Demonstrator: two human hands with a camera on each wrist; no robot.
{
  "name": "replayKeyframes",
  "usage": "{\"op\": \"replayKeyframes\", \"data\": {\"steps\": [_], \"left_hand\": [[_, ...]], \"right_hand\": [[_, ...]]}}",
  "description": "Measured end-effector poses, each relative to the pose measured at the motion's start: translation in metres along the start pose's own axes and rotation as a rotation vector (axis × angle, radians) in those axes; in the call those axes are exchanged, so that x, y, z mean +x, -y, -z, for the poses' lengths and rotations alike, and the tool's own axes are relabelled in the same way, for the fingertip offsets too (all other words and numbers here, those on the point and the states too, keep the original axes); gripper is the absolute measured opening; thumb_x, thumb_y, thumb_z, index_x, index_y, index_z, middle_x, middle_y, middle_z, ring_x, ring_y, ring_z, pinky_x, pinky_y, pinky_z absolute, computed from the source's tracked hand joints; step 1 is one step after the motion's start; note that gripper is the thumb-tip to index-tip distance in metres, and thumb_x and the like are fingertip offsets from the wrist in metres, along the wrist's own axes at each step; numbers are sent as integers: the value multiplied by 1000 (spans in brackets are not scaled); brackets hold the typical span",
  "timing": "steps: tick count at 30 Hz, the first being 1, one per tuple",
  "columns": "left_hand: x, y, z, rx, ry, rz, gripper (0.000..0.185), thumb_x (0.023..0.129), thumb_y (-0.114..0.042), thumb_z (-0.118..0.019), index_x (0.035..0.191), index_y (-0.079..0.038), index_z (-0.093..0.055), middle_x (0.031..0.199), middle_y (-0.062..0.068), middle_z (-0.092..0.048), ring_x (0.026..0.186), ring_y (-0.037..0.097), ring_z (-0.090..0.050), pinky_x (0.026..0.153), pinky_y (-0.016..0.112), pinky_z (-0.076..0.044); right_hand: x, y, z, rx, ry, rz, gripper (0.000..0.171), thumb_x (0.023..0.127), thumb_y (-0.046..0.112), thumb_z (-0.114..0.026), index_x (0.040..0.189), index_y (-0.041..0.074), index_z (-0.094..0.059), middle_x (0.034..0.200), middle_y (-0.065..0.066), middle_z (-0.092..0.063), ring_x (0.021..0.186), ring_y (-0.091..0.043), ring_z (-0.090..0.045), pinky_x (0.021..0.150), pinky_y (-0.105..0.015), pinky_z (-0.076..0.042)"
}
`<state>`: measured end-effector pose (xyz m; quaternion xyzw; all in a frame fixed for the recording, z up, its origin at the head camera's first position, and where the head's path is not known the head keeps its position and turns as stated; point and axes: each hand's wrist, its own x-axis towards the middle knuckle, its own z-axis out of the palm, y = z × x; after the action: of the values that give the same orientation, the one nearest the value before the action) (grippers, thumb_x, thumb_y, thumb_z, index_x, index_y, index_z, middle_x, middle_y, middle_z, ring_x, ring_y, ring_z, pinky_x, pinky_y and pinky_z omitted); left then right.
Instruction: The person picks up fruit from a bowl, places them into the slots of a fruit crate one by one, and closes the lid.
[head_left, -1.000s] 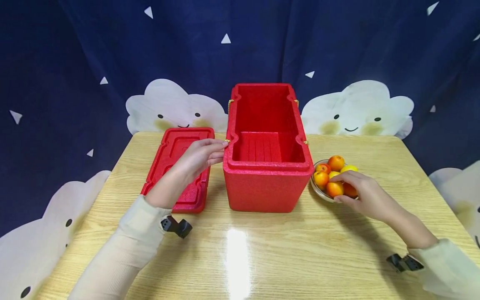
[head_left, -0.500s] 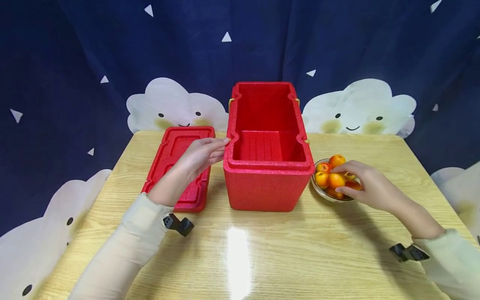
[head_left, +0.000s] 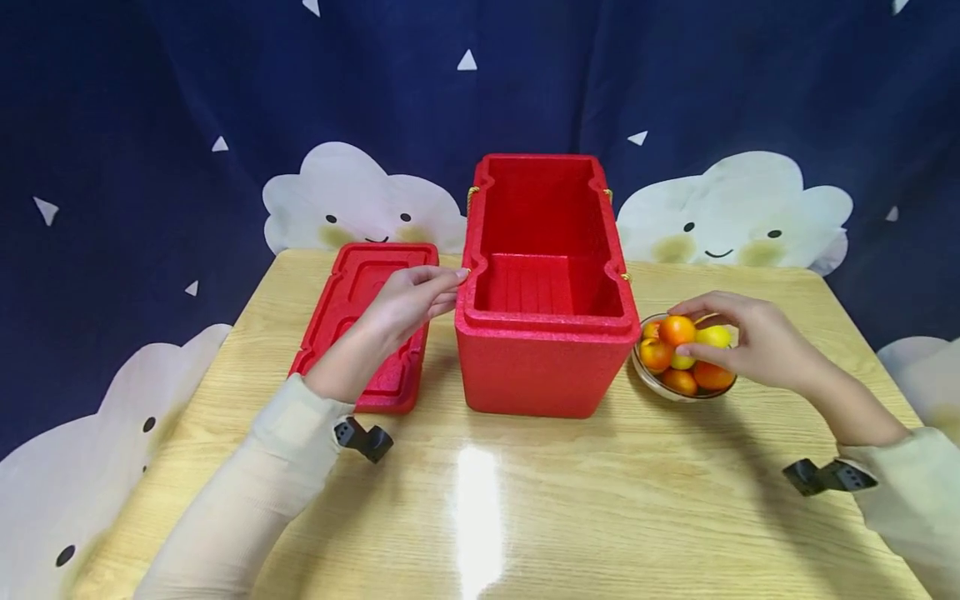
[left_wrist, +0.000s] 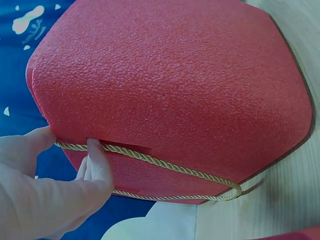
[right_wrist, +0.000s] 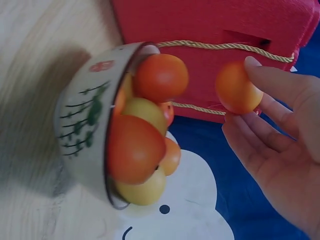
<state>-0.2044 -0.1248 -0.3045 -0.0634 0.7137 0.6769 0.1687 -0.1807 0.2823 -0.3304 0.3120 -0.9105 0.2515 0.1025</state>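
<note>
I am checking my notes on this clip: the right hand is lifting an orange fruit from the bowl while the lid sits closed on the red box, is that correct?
Not quite. The lid lies on the table left of the open red box, as the head view shows. The rest holds: the right hand pinches an orange fruit just clear of the bowl.

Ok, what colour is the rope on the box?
Golden yellow; the rope shows best in the left wrist view, against the red box.
</note>
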Motion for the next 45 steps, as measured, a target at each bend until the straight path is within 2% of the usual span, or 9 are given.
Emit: {"op": "replayKeyframes", "data": {"steps": [4,9,12,16,21,29,34,45], "left_hand": [[1,-2,0,-4,-18,5,47,93,-30,-62,130,-4,-51,127,12,-62,111,18,-66,104,31,-49],[0,-4,1,20,-39,9,50,92,-33,-63,132,-5,-50,128,11,-61,116,21,-64,108,35,-46],[-2,-3,-1,27,-39,7,50,92,-33,-62,132,-6,-50,128,10,-61,117,21,-63,108,34,-47],[-4,-1,-4,27,-38,2,47,93,-31,-61,132,-5,-51,129,10,-61,118,21,-63,106,33,-48],[-4,1,-5,19,-53,-5,47,93,-30,-61,131,-4,-51,129,11,-61,118,22,-63,107,34,-47],[-4,3,-4,18,-61,6,49,93,-30,-61,134,-6,-50,132,9,-59,120,22,-61,106,33,-48],[-5,2,-4,22,-77,8,49,93,-30,-61,135,-7,-50,131,9,-59,120,22,-61,106,33,-48],[-5,3,-6,16,-87,6,51,92,-34,-63,133,-7,-51,130,9,-61,118,21,-63,105,34,-49]], "right_hand": [[6,-1,4,83,-12,-30,52,63,-1,-85,111,11,-68,102,-1,-71,90,14,-57,78,1,-46],[13,-2,9,165,10,-78,47,69,-2,-81,113,9,-67,103,20,-65,91,13,-58,79,0,-47],[16,-4,12,219,24,-95,43,71,-4,-79,112,6,-66,102,25,-64,91,12,-61,80,-1,-48],[20,-6,14,282,54,-109,43,73,-6,-77,113,3,-65,101,23,-65,90,9,-63,78,-4,-51],[29,-7,22,340,103,-217,42,79,-1,-74,119,2,-61,102,23,-66,89,5,-66,75,-7,-54],[47,-5,34,359,119,-309,43,83,5,-72,123,3,-58,101,21,-66,85,-1,-68,72,-12,-56],[59,1,43,354,137,-318,42,84,10,-72,124,7,-59,101,18,-68,86,-6,-68,74,-12,-56],[89,21,59,369,185,-278,38,87,16,-70,123,9,-60,101,11,-71,90,-9,-68,77,-14,-56]]}}
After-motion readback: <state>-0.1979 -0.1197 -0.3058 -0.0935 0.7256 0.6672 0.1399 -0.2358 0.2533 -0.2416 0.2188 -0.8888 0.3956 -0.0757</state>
